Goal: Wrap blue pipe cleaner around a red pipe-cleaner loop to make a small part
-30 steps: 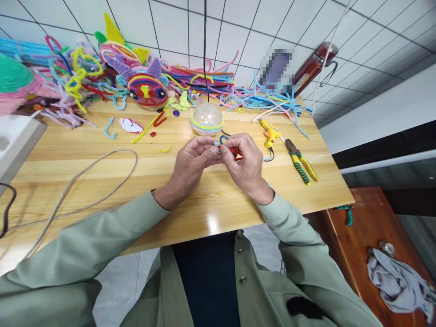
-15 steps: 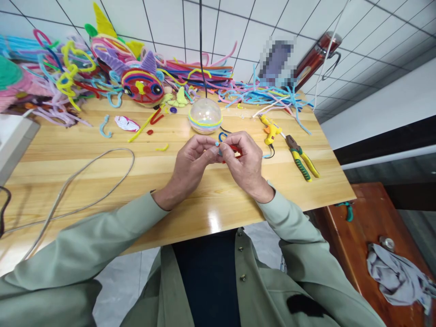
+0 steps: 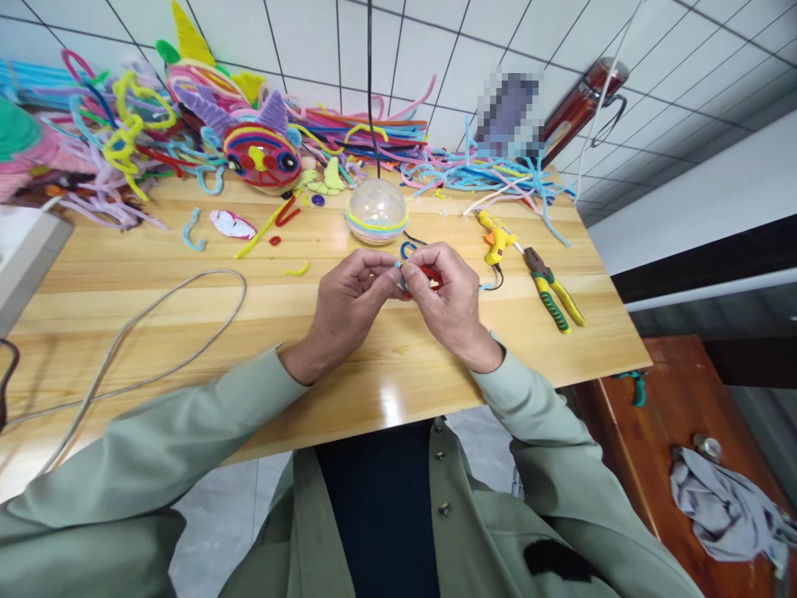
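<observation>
My left hand [image 3: 349,303] and my right hand [image 3: 447,303] meet above the front middle of the table, fingertips almost touching. Both pinch a small piece of light blue pipe cleaner [image 3: 398,265], mostly hidden by the fingers. Something red and loop-shaped [image 3: 434,276] shows behind my right thumb; whether it is held or lies on the table I cannot tell. Just beyond the hands is a clear round ball [image 3: 377,208] with yellow, blue and pink bands around it. A curled dark blue pipe cleaner [image 3: 407,249] lies between ball and right hand.
A yellow glue gun [image 3: 496,237] and yellow-green handled pliers [image 3: 551,291] lie at the right. Piles of pipe cleaners [image 3: 498,176] line the wall, with a decorated red ball [image 3: 261,158] at back left. A grey cable [image 3: 180,286] loops across the left. A thermos [image 3: 582,104] leans behind.
The fingertips have shifted very slightly around the light blue piece, less of which now shows. Everything else stays in place.
</observation>
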`<state>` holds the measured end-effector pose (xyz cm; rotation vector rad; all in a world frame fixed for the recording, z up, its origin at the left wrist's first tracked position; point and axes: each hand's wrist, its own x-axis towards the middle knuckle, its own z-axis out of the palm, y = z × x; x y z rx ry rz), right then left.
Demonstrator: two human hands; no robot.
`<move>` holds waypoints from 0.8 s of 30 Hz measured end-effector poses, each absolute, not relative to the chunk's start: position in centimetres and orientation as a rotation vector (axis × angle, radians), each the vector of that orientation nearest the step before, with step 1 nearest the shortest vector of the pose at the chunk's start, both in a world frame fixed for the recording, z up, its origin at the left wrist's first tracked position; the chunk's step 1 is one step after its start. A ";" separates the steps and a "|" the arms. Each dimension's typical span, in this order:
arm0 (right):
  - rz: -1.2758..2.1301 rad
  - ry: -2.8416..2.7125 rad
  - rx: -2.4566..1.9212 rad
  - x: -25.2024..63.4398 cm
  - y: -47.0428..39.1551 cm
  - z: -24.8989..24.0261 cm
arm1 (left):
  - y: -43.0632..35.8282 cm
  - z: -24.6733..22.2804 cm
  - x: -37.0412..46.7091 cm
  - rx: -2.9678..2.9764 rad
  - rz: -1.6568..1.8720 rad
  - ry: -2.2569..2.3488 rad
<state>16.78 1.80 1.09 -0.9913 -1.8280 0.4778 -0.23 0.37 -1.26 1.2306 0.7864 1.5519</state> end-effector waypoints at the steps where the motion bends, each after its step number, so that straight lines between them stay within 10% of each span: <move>1: 0.495 -1.835 -0.994 16.8 1.8 1.1 | 0.4 -1.3 -0.3 1.236 1.551 0.791; 24: 0.571 -1.845 -1.044 17.1 2.1 0.9 | 0.1 -0.7 -0.8 1.399 1.451 0.850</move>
